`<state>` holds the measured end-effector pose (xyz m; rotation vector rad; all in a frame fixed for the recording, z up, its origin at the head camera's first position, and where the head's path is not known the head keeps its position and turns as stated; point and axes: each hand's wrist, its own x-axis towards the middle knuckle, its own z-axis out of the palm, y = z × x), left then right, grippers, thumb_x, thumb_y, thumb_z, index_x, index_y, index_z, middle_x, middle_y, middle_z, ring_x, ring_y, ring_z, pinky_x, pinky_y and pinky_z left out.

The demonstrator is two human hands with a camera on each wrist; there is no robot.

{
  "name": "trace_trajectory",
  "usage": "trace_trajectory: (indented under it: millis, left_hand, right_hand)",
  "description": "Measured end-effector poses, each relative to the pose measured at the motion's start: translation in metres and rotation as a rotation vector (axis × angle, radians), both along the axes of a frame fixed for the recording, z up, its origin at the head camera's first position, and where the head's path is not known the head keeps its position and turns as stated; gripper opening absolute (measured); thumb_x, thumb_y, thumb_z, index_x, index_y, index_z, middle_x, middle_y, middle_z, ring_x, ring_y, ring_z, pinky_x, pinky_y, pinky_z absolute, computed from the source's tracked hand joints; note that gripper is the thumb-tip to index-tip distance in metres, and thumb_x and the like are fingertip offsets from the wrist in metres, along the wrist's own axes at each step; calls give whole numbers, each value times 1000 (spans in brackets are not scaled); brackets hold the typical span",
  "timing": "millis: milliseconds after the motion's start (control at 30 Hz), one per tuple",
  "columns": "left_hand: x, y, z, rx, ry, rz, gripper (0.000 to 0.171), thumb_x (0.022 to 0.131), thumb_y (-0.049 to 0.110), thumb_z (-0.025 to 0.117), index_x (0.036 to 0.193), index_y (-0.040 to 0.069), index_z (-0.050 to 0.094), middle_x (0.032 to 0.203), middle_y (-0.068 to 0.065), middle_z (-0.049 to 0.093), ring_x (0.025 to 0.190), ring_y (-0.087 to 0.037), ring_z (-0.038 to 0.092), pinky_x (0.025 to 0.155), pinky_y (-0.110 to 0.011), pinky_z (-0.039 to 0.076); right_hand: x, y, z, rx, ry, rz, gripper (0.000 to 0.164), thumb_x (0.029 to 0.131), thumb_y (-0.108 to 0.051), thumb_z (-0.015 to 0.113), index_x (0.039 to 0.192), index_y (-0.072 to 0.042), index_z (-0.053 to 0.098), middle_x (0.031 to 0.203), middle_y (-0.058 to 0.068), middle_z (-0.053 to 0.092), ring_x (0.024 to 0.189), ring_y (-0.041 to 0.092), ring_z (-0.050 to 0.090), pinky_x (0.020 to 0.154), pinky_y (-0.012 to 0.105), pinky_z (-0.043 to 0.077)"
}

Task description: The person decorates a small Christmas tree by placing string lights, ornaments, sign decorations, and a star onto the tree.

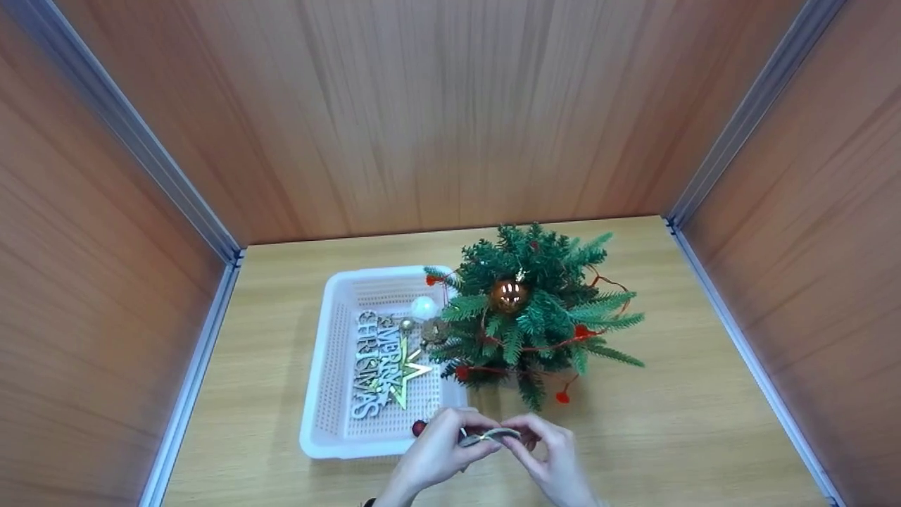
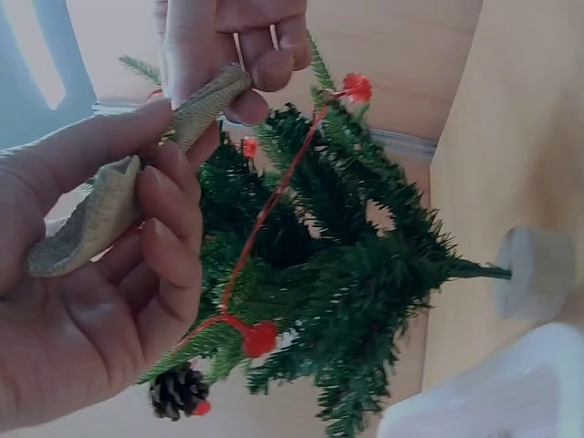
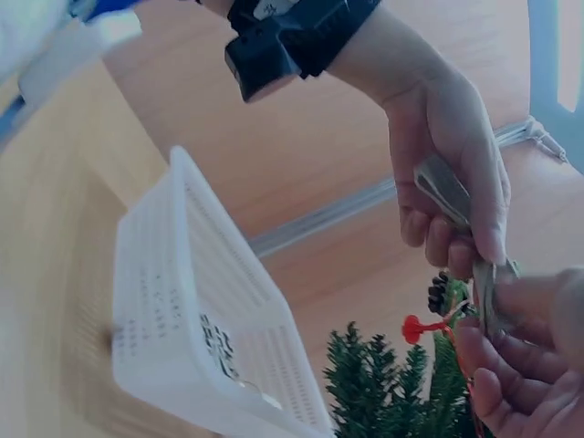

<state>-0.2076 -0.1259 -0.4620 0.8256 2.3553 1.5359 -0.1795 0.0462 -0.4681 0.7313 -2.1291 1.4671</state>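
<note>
A beige woven ribbon bow (image 1: 501, 432) is held between both hands in front of the small Christmas tree (image 1: 542, 320). My left hand (image 1: 445, 445) pinches it near the middle; one folded loop (image 2: 91, 224) lies over the palm in the left wrist view. My right hand (image 1: 554, 454) pinches the other loop (image 2: 212, 108) between thumb and fingers. In the right wrist view the bow (image 3: 444, 190) spans the two hands, which nearly meet. On the tree hang a shiny copper ball (image 1: 508, 296) and a red string garland (image 1: 542, 348).
Left of the tree stands a white plastic basket (image 1: 317, 394). Inside are silver Merry Christmas lettering (image 1: 367, 366), a gold star (image 1: 407, 373), a white ball (image 1: 424, 308) and a dark red ball (image 1: 419, 427). Wooden panels (image 1: 450, 127) enclose the table (image 1: 704, 408) on three sides.
</note>
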Motion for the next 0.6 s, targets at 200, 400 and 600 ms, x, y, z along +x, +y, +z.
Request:
trace_trajectory:
  millis: [200,400,600]
  left_hand:
    - [5,-3,-7,104,-41,122,25,78,24,67,94,5,66,82,1,65,66,-2,55,55,-17,46]
    - [3,-6,-2,240,-56,269,17,78,12,66,89,-2,65,75,-8,64,62,-9,56,53,-22,49]
    - [2,9,18,353,-141,347,16,79,4,63,90,-8,62,78,-15,63,65,-15,59,59,-26,51]
  right_hand:
    - [1,8,-7,-142,-76,27,24,64,23,62,80,5,60,67,10,60,51,12,54,45,19,45]
    - [-11,30,-17,-384,-219,76,20,71,25,55,86,13,56,76,14,62,60,10,57,51,22,49]
    - [-18,37,-13,-486,-278,58,13,74,21,55,86,17,54,77,11,63,62,11,59,51,23,49]
